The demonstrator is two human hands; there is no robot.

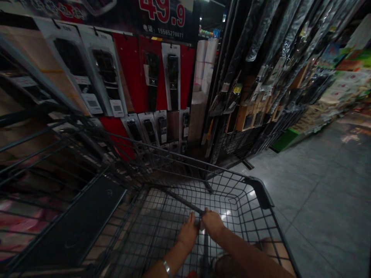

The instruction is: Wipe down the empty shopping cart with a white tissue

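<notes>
Both my hands are low in the head view, over the wire basket of a dark shopping cart (185,152). My right hand (213,224) has its fingers curled round the near end of a long, thin, dark rod-like thing (182,199). From there the rod slants away to the upper left across the basket. Close against it on the left is my left hand (188,233), wearing a silvery band at the wrist. Its fingers come together by a small pale tag (202,226) between the hands. What the left fingertips grip is too dark to make out.
Packaged belts (173,77) hang on a red display panel (130,65) ahead, beneath a price sign (162,15). Long plastic-wrapped goods (261,34) stand on a rack at right. Grey tiled floor (324,200) runs along the cart's right side. A dark panel (69,220) is at the basket's left.
</notes>
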